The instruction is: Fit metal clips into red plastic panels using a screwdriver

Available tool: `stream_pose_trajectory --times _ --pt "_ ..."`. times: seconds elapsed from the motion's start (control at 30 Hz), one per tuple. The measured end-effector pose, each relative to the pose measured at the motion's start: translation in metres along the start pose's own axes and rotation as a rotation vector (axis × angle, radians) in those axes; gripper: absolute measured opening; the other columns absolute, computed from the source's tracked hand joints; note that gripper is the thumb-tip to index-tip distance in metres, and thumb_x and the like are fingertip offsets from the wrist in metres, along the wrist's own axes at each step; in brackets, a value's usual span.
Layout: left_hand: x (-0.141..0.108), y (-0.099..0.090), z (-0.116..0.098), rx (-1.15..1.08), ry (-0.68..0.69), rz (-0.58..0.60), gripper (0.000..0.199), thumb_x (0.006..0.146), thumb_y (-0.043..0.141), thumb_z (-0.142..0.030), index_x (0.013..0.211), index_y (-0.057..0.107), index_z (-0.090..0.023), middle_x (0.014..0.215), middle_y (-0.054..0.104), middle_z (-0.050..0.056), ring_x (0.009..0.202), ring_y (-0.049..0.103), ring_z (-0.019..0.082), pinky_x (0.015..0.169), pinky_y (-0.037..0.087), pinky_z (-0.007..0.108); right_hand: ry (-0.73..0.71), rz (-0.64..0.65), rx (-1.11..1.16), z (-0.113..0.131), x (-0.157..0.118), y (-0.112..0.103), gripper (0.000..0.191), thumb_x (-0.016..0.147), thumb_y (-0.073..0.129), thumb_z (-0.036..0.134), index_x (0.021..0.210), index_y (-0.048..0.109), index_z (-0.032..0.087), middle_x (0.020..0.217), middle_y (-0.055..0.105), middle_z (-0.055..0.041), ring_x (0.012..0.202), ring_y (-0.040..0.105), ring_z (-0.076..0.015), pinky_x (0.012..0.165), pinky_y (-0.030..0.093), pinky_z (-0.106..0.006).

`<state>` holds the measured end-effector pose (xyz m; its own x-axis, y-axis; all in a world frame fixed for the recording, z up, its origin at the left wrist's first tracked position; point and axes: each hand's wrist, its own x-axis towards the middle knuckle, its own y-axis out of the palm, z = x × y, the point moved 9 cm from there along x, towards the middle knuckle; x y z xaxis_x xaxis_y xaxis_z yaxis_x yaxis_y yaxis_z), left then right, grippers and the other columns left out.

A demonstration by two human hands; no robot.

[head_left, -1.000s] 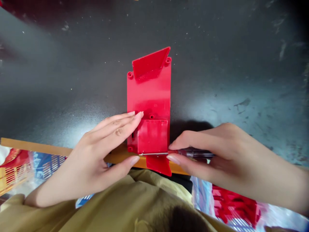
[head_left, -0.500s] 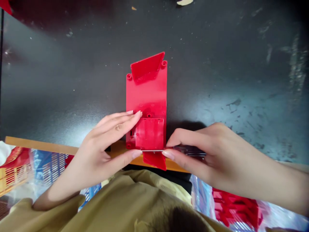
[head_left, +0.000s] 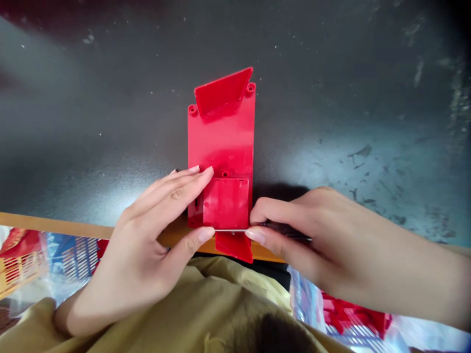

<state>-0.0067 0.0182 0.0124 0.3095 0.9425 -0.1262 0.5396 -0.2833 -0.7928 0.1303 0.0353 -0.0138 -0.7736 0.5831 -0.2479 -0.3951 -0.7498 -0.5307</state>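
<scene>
A red plastic part [head_left: 224, 142] lies at the front edge of the dark table, with an upright flap at its far end and another flap over the near edge. A thin metal strip [head_left: 231, 230] runs along the near side of its raised box. On the left, my left hand [head_left: 158, 235] lays its fingers on the part, thumb at the strip's left end. My right hand [head_left: 312, 230] pinches the strip's right end between thumb and index finger; a dark, shiny object [head_left: 290, 230] sits partly hidden under its fingers.
The table [head_left: 110, 98] has a wooden front edge [head_left: 55, 223]. Below it at the left are a yellow basket [head_left: 22, 269] and a blue basket [head_left: 75, 260]. Red parts [head_left: 353, 314] and clear plastic film lie at the lower right.
The view has shifted slightly, so the red part looks a little larger and nearer. Both hands keep nearly the same hold on the part and the strip.
</scene>
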Motion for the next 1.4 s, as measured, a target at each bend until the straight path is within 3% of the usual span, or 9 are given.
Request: stream_pose_trajectory --times 0.2,0.4,0.87,1.07,1.4 --pt "0.0016 -0.0011 0.003 -0.02 0.01 0.015 0.053 0.093 0.062 -0.035 0.142 0.049 -0.022 0.143 0.057 -0.003 0.136 0.048 0.013 0.12 0.03 0.023 0.045 -0.002 0.006 0.0006 -0.002 0.002 0.029 0.1 0.04 0.033 0.082 0.06 0.022 0.054 0.05 0.0048 0.042 0.033 -0.009 0.049 0.015 -0.03" --pt "0.0002 0.0026 0.0065 -0.061 0.115 0.172 0.055 0.098 0.05 -0.021 0.15 0.033 -0.024 0.156 0.041 -0.004 0.145 0.033 0.008 0.123 0.018 0.024 0.087 0.057 0.003 -0.0012 0.0018 0.0011 0.027 0.099 0.041 0.033 0.084 0.061 0.022 0.053 0.046 0.0059 0.042 0.031 -0.0084 0.049 0.016 -0.029" --pt "0.0008 0.006 0.008 -0.062 0.141 0.141 0.066 0.091 0.061 -0.025 0.15 0.033 -0.022 0.155 0.043 0.002 0.143 0.037 0.016 0.121 0.024 0.027 0.029 0.069 0.05 0.003 0.0041 0.0018 0.021 0.099 0.043 0.032 0.087 0.059 0.023 0.052 0.048 0.0078 0.041 0.034 -0.007 0.047 0.019 -0.027" --pt "0.0025 0.0056 0.0079 -0.048 0.143 0.128 0.066 0.091 0.063 -0.03 0.149 0.035 -0.021 0.155 0.044 0.002 0.143 0.037 0.016 0.12 0.025 0.026 0.039 0.072 0.061 0.0015 0.0045 0.002 0.023 0.099 0.044 0.033 0.084 0.058 0.023 0.052 0.048 0.0075 0.041 0.034 -0.0069 0.046 0.019 -0.027" --pt "0.0014 0.0042 0.0076 -0.06 0.149 0.112 0.062 0.092 0.059 -0.022 0.149 0.035 -0.025 0.153 0.045 0.0 0.141 0.04 0.015 0.119 0.029 0.028 0.101 0.079 0.067 -0.0024 0.0029 -0.0003 0.023 0.098 0.046 0.034 0.089 0.063 0.024 0.055 0.053 0.0055 0.043 0.037 -0.0082 0.047 0.019 -0.027"
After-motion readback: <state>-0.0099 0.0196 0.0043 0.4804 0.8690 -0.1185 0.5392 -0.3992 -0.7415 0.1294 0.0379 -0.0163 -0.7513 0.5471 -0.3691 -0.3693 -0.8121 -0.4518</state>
